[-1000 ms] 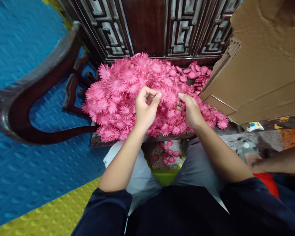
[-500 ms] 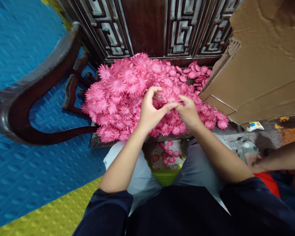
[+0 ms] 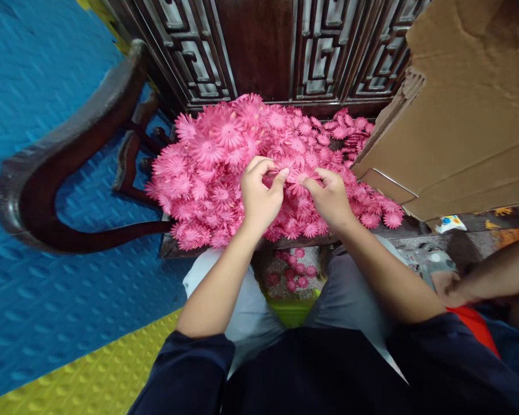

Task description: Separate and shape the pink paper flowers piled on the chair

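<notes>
A large heap of pink artificial flower heads (image 3: 207,153) covers the dark wooden seat in front of me. Over its middle, my left hand (image 3: 262,196) is closed in a pinch, thumb tip against the bent forefinger, at the edge of pink petals. Just to the right, my right hand (image 3: 329,199) pinches a pink flower head (image 3: 300,174) between thumb and fingers. The two hands are a short way apart, with pink petals spanning between them. Against the pink heap, where one flower ends and another begins is hard to make out.
A torn cardboard sheet (image 3: 471,127) leans at the right. The seat's curved wooden armrest (image 3: 30,202) is at the left, a carved backrest (image 3: 259,52) behind. Fallen flower heads (image 3: 300,268) lie below, near a green container (image 3: 292,311). Another person's hand (image 3: 447,288) is at right.
My left hand has moved slightly left, its thumb drawing away from the right thumb and closing toward its forefinger. My right hand stays almost in place.
</notes>
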`<state>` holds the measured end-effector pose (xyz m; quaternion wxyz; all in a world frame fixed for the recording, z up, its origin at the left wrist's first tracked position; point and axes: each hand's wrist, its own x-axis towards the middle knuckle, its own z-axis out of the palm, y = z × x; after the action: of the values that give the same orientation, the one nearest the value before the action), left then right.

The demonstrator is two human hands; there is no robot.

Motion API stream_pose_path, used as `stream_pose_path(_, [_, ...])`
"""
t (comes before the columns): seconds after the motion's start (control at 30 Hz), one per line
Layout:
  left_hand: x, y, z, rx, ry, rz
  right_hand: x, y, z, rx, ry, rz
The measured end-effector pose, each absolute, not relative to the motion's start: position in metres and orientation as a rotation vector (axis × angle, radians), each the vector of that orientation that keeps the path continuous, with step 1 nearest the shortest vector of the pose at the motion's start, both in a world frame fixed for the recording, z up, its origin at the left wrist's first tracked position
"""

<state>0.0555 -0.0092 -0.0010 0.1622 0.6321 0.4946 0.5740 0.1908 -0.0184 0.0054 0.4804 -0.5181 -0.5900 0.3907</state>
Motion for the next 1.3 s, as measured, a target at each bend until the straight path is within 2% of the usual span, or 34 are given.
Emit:
stream_pose_path(0.57, [0.074, -0.025, 0.002, 1.706, 1.551, 1.930, 0.180, -0.036, 0.016, -1.273, -1.262, 0.925])
stream_pose_path(0.9, [0.072, -0.028, 0.004, 1.696, 1.494, 1.948, 0.182, -0.035, 0.008, -1.093, -1.126, 1.120])
stream_pose_path(1.1, [0.082, -0.033, 0.007, 1.619, 1.406, 1.897, 0.180, -0.033, 0.015, -1.144, -1.050, 1.275])
stream_pose_path(1.2, [0.065, -0.017, 0.002, 1.570, 1.491, 1.862, 0.185, -0.033, 0.019, -1.168, -1.047, 1.329])
stream_pose_path(1.3, [0.021, 0.011, -0.001, 1.217, 1.751, 2.057, 0.200, -0.028, 0.019, -1.142, -1.045, 1.240])
